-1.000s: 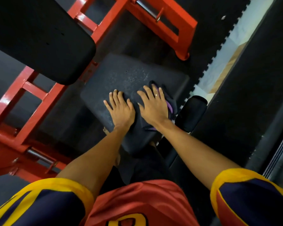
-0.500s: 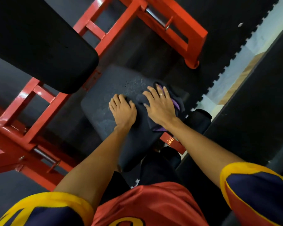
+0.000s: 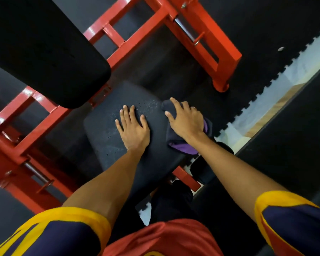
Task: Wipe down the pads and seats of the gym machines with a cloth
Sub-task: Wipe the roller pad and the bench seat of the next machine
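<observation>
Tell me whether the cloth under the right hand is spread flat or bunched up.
Bunched up: the cloth lies crumpled in folds under the right hand on the seat pad, purple lining showing.

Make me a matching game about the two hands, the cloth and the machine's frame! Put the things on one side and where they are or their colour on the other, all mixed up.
Things:
1. left hand
2. right hand
3. cloth
4. machine frame

Place or colour:
A. red
B. flat on the bare seat pad
C. dark and purple, under a hand
D. pressing on the cloth

Pairs: 1-B, 2-D, 3-C, 4-A
</observation>
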